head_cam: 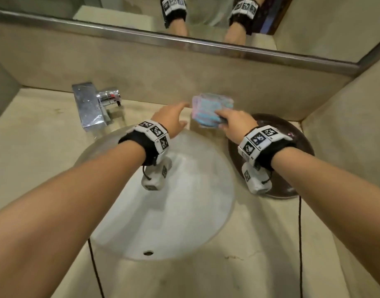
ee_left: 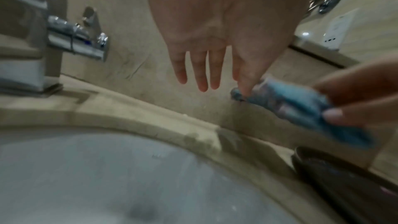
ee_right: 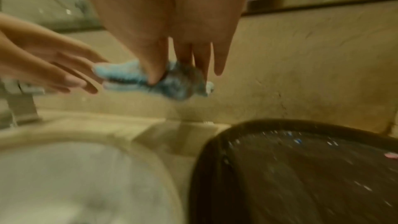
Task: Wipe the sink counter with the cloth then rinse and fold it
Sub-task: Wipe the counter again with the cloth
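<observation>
A small folded cloth (head_cam: 210, 110), blue with pink, is held in the air above the beige counter (head_cam: 34, 158), behind the white sink (head_cam: 184, 211) and close to the back wall. My right hand (head_cam: 221, 119) pinches its right end between thumb and fingers; the right wrist view shows this grip on the cloth (ee_right: 133, 76). My left hand (head_cam: 182, 112) reaches in from the left with straight fingers. Its thumb tip touches the near corner of the cloth (ee_left: 290, 105) in the left wrist view. The wrist views are blurred.
A chrome faucet (head_cam: 92, 106) stands at the sink's back left. A dark round dish (head_cam: 292, 168) sits on the counter right of the sink, under my right wrist. A mirror with a metal frame (head_cam: 184, 43) runs above the back wall. A side wall (head_cam: 346, 130) closes off the right.
</observation>
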`<state>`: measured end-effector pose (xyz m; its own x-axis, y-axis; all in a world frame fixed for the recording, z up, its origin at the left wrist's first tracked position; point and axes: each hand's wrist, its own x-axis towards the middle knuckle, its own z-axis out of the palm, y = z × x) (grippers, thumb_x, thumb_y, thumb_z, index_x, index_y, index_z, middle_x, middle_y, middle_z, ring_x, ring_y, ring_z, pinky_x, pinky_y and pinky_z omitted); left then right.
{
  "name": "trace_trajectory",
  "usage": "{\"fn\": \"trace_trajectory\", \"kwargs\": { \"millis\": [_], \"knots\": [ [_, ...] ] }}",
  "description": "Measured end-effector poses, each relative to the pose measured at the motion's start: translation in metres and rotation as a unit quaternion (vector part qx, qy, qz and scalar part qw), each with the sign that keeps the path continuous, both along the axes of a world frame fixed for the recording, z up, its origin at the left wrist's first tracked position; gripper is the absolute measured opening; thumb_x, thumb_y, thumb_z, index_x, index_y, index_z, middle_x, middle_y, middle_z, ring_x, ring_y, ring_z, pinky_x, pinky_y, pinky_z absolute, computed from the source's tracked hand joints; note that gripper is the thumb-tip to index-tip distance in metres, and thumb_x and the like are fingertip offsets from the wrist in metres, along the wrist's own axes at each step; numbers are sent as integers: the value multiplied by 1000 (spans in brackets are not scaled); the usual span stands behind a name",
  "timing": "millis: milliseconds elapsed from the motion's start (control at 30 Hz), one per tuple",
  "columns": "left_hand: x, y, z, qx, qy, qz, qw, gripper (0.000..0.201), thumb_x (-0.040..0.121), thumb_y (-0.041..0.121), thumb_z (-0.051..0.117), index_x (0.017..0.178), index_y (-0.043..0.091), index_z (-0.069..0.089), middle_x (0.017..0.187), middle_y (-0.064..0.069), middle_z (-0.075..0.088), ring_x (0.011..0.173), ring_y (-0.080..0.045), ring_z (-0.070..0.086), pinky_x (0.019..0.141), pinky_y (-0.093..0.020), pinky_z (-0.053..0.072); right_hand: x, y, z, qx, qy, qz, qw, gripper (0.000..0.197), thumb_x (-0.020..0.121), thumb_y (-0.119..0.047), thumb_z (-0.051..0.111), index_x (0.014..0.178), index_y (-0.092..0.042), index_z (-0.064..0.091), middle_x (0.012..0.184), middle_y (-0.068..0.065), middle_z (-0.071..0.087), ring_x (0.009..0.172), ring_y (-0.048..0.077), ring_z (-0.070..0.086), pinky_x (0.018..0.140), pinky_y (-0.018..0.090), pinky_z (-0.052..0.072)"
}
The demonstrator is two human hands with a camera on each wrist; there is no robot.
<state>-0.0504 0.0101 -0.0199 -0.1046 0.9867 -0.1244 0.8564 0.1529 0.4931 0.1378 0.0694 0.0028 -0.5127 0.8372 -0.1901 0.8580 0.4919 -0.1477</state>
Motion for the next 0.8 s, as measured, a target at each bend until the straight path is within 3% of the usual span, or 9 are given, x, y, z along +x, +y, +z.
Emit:
{"fn": "trace_trajectory", "kwargs": {
  "millis": [67, 133, 200, 300, 467, 667, 800],
  "knots": [
    [-5, -11, -21, -53, -4, 0, 999, 54, 90, 22, 55, 140, 20, 35, 142, -11, 45, 129, -30, 44, 106, -41, 38, 3, 5, -28, -50, -44, 6, 998, 42, 91, -21, 52, 134, -19, 48, 141, 12, 47, 126, 32, 47, 104, 39, 40],
    [-13, -28, -42, -97, -3, -5, 995, 52, 91, 24, 54, 140, 20, 35, 142, -10, 44, 129, -28, 45, 106, -41, 38, 1, 12, -46, -73, -14, -16, 997, 45, 93, -19, 50, 137, -18, 43, 147, 12, 37, 132, 33, 39, 108, 41, 38],
    [-26, -45, -57, -125, -6, 1, 992, 49, 92, 24, 53, 139, 19, 37, 140, -10, 47, 126, -28, 48, 104, -41, 40, -8, 19, -55, -73, -6, -41, 996, 52, 96, -20, 48, 144, -17, 31, 155, 13, 21, 140, 33, 28, 112, 42, 32],
    [-47, -62, -71, -132, -25, 29, 991, 44, 92, 24, 53, 135, 17, 43, 133, -10, 53, 119, -27, 53, 101, -37, 41, -26, 26, -71, -95, -59, -66, 992, 62, 97, -30, 45, 150, -16, 15, 158, 15, 4, 145, 34, 15, 115, 45, 25],
    [-74, -78, -81, -146, -52, 73, 985, 39, 93, 25, 52, 131, 17, 49, 126, -8, 58, 109, -25, 58, 97, -35, 44, -57, 20, -96, -85, -130, -74, 985, 65, 97, -43, 35, 150, -27, 1, 158, 18, -6, 145, 40, -5, 117, 52, 6],
    [-93, -94, -86, -129, -106, 132, 977, 30, 92, 23, 54, 120, 14, 57, 117, -7, 64, 101, -25, 61, 96, -35, 45, -110, 14, -96, -75, -131, 12, 989, 62, 99, -41, 31, 150, -30, -3, 159, 14, -8, 146, 37, -5, 118, 50, 3],
    [-103, -103, -82, -136, -123, 135, 974, 29, 93, 24, 51, 119, 14, 59, 117, -5, 64, 101, -23, 61, 93, -29, 44, -159, 9, -93, -74, -127, 85, 985, 66, 99, -35, 36, 151, -26, -3, 159, 16, -6, 147, 36, -3, 118, 49, 3]
  ]
}}
